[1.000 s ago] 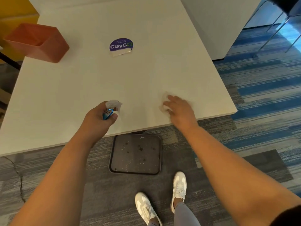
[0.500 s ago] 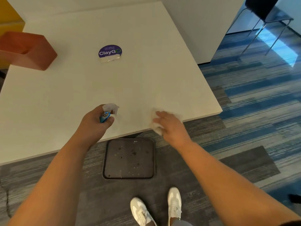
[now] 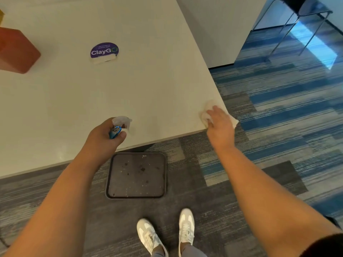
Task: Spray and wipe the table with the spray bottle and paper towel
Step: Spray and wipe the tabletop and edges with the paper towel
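My left hand (image 3: 104,136) grips a small spray bottle (image 3: 121,122) with a clear nozzle and a blue clip, held above the near edge of the white table (image 3: 111,89). My right hand (image 3: 220,125) presses a crumpled white paper towel (image 3: 207,113) flat against the table's near right corner, fingers spread over it. Part of the towel sticks out past the table edge on the right. Most of the bottle is hidden inside my left fist.
A round purple ClayGo sticker (image 3: 104,50) lies mid-table. An orange-red box (image 3: 17,51) sits at the table's left. Under the table edge a dark floor plate (image 3: 136,175) is set in the carpet. A chair (image 3: 300,13) stands at the far right.
My right hand has slid the paper towel rightward along the near edge to the table's right corner. My left hand keeps the spray bottle in about the same place.
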{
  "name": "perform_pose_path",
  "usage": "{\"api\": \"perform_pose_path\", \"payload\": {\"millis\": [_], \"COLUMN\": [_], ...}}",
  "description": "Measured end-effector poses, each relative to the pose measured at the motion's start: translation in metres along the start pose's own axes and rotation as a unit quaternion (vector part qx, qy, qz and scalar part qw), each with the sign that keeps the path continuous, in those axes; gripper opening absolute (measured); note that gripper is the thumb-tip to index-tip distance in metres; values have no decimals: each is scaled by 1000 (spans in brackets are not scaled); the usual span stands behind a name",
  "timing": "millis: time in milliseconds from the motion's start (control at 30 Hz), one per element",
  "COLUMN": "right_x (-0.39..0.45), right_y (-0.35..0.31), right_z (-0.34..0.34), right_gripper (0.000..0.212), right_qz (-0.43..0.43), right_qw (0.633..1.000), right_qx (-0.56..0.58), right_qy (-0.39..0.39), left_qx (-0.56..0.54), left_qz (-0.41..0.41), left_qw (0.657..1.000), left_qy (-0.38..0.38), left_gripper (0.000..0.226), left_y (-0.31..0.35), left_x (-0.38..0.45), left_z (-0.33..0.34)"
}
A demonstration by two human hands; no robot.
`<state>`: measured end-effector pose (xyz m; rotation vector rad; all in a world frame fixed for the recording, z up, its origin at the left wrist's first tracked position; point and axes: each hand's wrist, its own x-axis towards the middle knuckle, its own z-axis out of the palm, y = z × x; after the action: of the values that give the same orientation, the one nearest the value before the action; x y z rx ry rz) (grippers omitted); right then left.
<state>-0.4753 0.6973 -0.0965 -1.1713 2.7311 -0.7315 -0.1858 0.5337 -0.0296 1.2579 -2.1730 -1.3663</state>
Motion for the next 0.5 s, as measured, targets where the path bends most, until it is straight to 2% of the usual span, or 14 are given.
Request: {"api": "perform_pose_path", "payload": {"millis": [67, 133, 167, 233, 300, 367, 433, 500], "right_x": [-17, -38, -44, -40, -22, -1, 7, -4], "right_y": [-26, -52, -58, -55, -31, 1, 14, -2], "right_z": [11, 15, 11, -2, -11, -14, -9, 5], "right_gripper": [34, 27, 31, 42, 46, 39, 34, 34], "right_qz": [-71, -162, -183, -155, -82, -32, -30, -67], "right_qw": [996, 978, 967, 970, 989, 998, 999, 997], "right_qx": [17, 87, 133, 166, 114, 48, 21, 9], "right_qy": [-41, -100, -114, -89, -41, -9, 3, -30], "left_qx": [4, 4, 4, 3, -8, -17, -26, -28], "left_qz": [-2, -4, -4, -6, -13, -24, -34, -37], "left_qw": [1000, 1000, 1000, 1000, 1000, 999, 999, 999], "left_qy": [1, 2, 1, 5, 18, 26, 30, 26], "left_gripper": [34, 34, 33, 33, 32, 32, 31, 32], "left_y": [3, 5, 7, 10, 9, 7, 4, 3], "left_x": [-1, -2, -2, -3, -3, -5, -7, -9], "left_z": [5, 8, 9, 10, 11, 13, 16, 19]}}
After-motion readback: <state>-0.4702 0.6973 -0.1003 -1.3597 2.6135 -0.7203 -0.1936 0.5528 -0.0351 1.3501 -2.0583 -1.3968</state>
